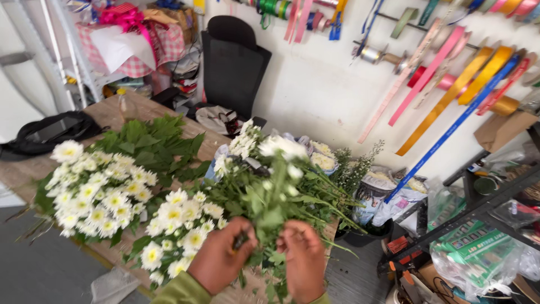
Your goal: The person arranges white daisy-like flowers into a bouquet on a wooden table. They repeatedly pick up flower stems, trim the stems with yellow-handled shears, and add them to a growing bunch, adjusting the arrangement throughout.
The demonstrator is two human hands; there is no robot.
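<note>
My left hand [220, 258] and my right hand [304, 256] are both closed around the green stems of a bunch of white chrysanthemums [270, 169]. The bunch points away from me over the right end of a wooden table [135, 110], with its blooms at the far end. The hands sit side by side at the stems' near end. Two more bunches of white flowers with yellow centres lie on the table to the left, a large one [93, 188] and a smaller one [177, 225] right beside my left hand.
A black bag [50, 132] lies at the table's far left. A black chair [233, 65] stands behind the table. Ribbon rolls [450, 84] hang on the white wall. Wrapped flowers in a bucket [365, 197] and a cluttered metal shelf [484, 225] fill the right.
</note>
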